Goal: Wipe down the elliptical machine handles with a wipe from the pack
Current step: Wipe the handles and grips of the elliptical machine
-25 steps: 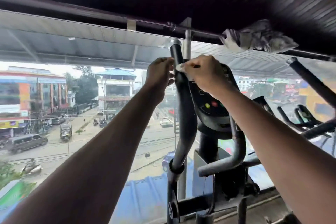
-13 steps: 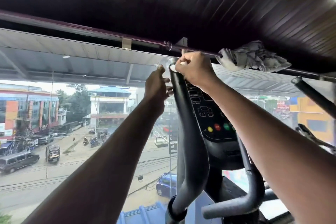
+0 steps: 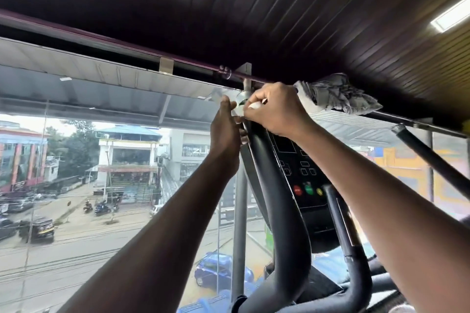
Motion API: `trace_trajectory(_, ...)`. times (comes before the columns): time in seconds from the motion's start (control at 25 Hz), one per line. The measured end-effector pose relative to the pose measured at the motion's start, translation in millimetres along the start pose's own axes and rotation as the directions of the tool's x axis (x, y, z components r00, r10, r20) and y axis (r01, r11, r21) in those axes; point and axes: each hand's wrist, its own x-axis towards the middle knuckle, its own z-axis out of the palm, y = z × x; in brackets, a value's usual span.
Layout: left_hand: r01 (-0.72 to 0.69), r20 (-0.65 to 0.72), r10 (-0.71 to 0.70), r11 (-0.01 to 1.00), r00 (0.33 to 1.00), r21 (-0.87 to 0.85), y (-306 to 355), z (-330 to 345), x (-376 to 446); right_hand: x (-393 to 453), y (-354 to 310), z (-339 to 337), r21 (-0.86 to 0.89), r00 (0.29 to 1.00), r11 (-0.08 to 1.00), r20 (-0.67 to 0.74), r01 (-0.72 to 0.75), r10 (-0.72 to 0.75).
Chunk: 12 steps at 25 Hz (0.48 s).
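You're right at the top of the left elliptical handle [image 3: 274,185] here, the long black curved bar running up from the bottom of the view to its silver end cap [image 3: 241,97]. Your right hand [image 3: 273,112] is curled over that tip and pinching the white wipe [image 3: 254,105] against it; only a little sliver of the wipe shows between your fingers. Your left hand [image 3: 225,132] is pressed to the left side of the bar just below the cap, fingers bent in toward it. I can't tell if it's really gripping or just steadying.

My take on doing this bit well: the cap and the top of the grip look like the easy spot to miss, so wrap the wipe right round the end and twist instead of dabbing. Then slide down the bar with the wipe folded around it, so the far side facing the window gets done too. Keep the left hand bracing so the handle doesn't swing.

Mind the console [image 3: 300,173] just right of the handle, with its red, green and yellow buttons. The other handle [image 3: 432,157], far right, looks untouched, so I'd guess you're about halfway. The pack isn't in view.
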Motion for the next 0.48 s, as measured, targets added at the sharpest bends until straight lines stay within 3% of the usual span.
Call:
trace_trajectory(0.08, -0.002, 0.020, 0.002, 1.000, 1.000, 0.020, 1, 1, 1, 6, -1, -1, 0.013, 1.000, 1.000, -0.007, -0.013, 0.013)
trace_trajectory(0.2, 0.017, 0.036, -0.016, 1.000, 0.999, -0.018, -1, 1, -1, 28, -5, 12, -0.077, 0.988, 0.997, -0.152, -0.027, 0.015)
trace_trajectory(0.32, 0.034, 0.053, -0.031, 0.998, 0.998, -0.056, 3, -7, 2, 19, -8, 19, -0.181, 0.995, 0.981, -0.062, 0.065, -0.077)
trace_trajectory(0.4, 0.047, 0.093, -0.040, 0.996, 0.995, -0.079, 6, -9, 1, 11, -4, 12, -0.146, 0.998, 0.988, 0.007, 0.058, -0.058)
trace_trajectory(0.48, 0.067, 0.111, -0.058, 0.995, 0.992, -0.080, 4, -9, -1, 7, -2, 7, -0.028, 0.997, 0.998, -0.064, -0.053, 0.052)
